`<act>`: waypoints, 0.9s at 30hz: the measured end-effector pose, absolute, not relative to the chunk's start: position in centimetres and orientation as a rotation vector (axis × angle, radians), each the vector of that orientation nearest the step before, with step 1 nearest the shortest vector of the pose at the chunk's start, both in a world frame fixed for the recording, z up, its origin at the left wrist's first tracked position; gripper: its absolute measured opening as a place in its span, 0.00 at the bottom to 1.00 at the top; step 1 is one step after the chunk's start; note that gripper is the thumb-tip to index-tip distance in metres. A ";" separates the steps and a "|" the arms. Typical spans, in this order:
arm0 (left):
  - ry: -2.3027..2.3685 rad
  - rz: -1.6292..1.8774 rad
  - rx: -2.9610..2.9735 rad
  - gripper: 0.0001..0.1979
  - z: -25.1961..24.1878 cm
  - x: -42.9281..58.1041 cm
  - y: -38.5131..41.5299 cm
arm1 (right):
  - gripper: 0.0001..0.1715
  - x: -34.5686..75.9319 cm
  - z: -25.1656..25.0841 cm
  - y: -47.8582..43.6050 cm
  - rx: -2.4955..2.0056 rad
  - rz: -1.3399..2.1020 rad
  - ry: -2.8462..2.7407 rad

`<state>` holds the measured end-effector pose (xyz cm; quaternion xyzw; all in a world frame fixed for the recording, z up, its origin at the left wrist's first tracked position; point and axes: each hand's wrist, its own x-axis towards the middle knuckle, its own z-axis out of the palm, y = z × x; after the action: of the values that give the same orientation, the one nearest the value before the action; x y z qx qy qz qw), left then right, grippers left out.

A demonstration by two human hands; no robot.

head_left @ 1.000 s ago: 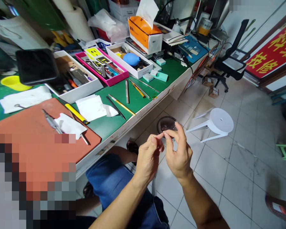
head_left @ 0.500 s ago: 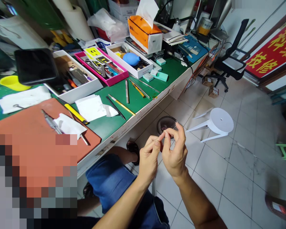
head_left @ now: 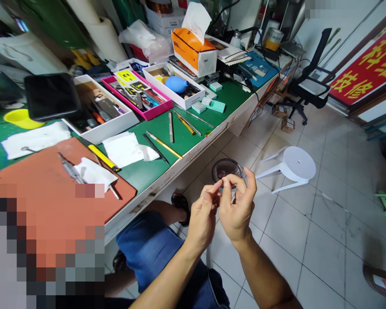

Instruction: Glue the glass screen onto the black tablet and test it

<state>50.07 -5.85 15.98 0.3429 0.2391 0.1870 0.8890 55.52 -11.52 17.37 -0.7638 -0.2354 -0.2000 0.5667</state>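
Observation:
My left hand (head_left: 203,214) and my right hand (head_left: 237,206) meet in front of my lap, away from the workbench edge. The fingers of the left are curled, with thumb and index pressed together. On the right, thumb and index pinch close to the left fingertips, while another finger sticks up. Whatever lies between the fingertips is too small or hidden to name. Behind the hands, on the tiled floor, stands a dark round bin (head_left: 216,172), partly covered by my fingers.
The green workbench (head_left: 131,174) carries an orange-brown mat (head_left: 64,150), a yellow cutter (head_left: 103,158), white wipes (head_left: 124,148), tweezers and slim tools. Tool boxes (head_left: 133,122) and an orange tissue pack (head_left: 193,49) stand farther back. A white stool (head_left: 298,164) is on the floor at right.
My hands stay together, with small finger shifts; the right hand's raised finger has bent somewhat. The view has moved slightly, and the bench things keep their places.

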 end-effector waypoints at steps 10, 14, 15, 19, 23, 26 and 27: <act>0.524 0.214 0.319 0.28 16.7 50.4 -5.1 | 0.34 55.5 17.6 -12.1 -1.801 -0.446 -0.529; 0.497 0.157 0.176 0.24 16.7 50.4 -4.8 | 0.34 55.3 17.3 -12.3 -1.775 -0.340 -0.497; 0.481 0.149 0.162 0.23 16.6 50.4 -4.8 | 0.34 55.2 17.3 -12.4 -1.761 -0.311 -0.488; 0.471 0.137 0.153 0.22 16.5 50.4 -4.7 | 0.36 55.1 17.2 -12.4 -1.735 -0.265 -0.479; 0.480 0.141 0.179 0.23 16.5 50.3 -4.7 | 0.36 55.3 17.3 -12.4 -1.745 -0.306 -0.513; 0.481 0.156 0.239 0.27 16.6 50.3 -4.7 | 0.37 55.6 17.5 -12.5 -1.767 -0.373 -0.572; 0.480 0.160 0.264 0.29 16.6 50.3 -4.8 | 0.37 55.7 17.6 -12.5 -1.774 -0.396 -0.592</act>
<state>50.28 -4.75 16.61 0.1304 0.2368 0.0792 0.9595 55.74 -12.46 17.60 -0.7580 -0.2531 -0.1690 0.5769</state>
